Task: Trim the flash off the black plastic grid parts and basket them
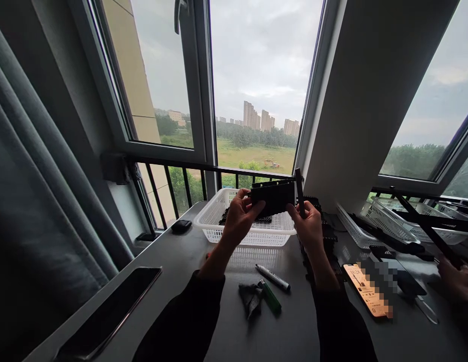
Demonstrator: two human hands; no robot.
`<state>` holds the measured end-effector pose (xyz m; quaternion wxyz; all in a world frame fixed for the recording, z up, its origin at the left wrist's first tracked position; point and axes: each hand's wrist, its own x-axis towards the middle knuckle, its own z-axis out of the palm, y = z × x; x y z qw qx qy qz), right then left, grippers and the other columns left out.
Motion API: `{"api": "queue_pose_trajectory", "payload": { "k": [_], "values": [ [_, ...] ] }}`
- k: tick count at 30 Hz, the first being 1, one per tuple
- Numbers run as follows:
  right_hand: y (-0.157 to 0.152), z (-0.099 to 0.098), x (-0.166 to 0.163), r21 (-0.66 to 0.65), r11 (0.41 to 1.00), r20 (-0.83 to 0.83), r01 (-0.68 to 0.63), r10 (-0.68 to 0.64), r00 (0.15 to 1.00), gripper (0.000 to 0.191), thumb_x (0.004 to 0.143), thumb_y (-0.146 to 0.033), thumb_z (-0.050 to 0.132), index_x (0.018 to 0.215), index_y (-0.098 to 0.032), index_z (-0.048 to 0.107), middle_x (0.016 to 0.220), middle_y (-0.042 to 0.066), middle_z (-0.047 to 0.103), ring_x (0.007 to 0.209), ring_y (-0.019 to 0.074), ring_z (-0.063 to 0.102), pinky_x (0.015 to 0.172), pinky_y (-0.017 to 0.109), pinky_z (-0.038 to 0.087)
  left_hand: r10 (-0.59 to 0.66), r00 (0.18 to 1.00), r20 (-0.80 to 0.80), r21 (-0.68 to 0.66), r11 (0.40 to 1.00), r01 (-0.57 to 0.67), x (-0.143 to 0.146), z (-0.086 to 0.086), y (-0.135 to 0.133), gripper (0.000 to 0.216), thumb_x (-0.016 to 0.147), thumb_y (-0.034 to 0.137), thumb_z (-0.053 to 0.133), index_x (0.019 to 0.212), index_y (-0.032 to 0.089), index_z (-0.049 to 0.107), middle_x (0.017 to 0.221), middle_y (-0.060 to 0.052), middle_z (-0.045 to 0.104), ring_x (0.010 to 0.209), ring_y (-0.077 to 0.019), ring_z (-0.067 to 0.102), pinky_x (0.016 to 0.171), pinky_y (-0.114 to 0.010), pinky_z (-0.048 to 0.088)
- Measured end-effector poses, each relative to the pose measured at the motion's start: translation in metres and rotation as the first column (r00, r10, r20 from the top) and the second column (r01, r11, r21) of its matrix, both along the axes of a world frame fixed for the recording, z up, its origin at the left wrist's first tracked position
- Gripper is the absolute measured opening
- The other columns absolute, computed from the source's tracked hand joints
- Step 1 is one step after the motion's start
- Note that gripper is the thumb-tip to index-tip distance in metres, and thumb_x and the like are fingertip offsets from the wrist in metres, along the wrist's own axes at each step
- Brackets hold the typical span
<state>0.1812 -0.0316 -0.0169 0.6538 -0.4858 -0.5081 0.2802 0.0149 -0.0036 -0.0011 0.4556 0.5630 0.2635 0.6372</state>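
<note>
On my feed, the window (264,65) fills the view behind the white basket (252,239), and the grey table (177,266) spreads under and in front of that basket. More white baskets (392,221) sit well to its right, with a co-worker's hand (454,279) nearer me on that side. Just right of the white basket, a run of black notched pieces (330,246), partly behind my right arm! Well to its left and nearer me, a dark-screened device (109,314); to its right and nearer, a lit phone (365,291). And here's the black panel (275,193), held up over the white basket: my left hand (241,213) pinches its left end, thumb in front. My right hand (308,223) grips a dark strip (299,188), poking up above the basket's right end, thumb at the panel's lower right corner. In front of the basket lie a marker (272,277) and, nearer me, a green lighter (270,296), touching or just beside a crumpled grey scrap (251,299)
</note>
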Motion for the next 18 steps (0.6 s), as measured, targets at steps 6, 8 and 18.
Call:
{"api": "queue_pose_trajectory", "payload": {
  "k": [6, 8, 18],
  "values": [
    [-0.008, 0.003, -0.021, -0.130, 0.950, -0.182, -0.283, 0.258, 0.949, 0.065, 0.062, -0.061, 0.076, 0.107, -0.023, 0.050, 0.073, -0.004, 0.063, 0.034, 0.0032, 0.035, 0.033, 0.018, 0.020, 0.044, 0.995, -0.085, 0.071, 0.997, -0.038, 0.007, -0.003, -0.005, 0.042, 0.058, 0.032, 0.086, 0.077, 0.021, 0.051, 0.078, 0.002, 0.066, 0.073, -0.0184, 0.069, 0.070, -0.031, 0.058],
    [-0.008, 0.003, -0.024, -0.142, 0.938, -0.189, -0.316, 0.288, 0.939, 0.071, 0.063, -0.061, 0.076, 0.117, -0.022, 0.050, 0.078, -0.002, 0.064, 0.035, 0.0029, 0.037, 0.032, 0.018, 0.021, 0.007, 0.988, -0.157, 0.087, 0.996, 0.007, 0.007, -0.006, -0.003, 0.039, 0.059, 0.033, 0.087, 0.081, 0.020, 0.058, 0.080, 0.000, 0.068, 0.076, -0.0215, 0.070, 0.071, -0.034, 0.059],
    [-0.009, 0.003, -0.016, -0.114, 0.922, -0.058, -0.371, 0.367, 0.929, 0.066, 0.066, -0.056, 0.078, 0.119, -0.020, 0.063, 0.081, 0.001, 0.062, 0.050, 0.0054, 0.043, 0.041, 0.019, 0.027, -0.268, 0.916, -0.300, 0.118, 0.942, 0.314, 0.004, -0.007, -0.002, 0.039, 0.067, 0.033, 0.084, 0.097, 0.019, 0.063, 0.119, -0.009, 0.068, 0.102, -0.0285, 0.070, 0.096, -0.046, 0.054]
  ]
}}
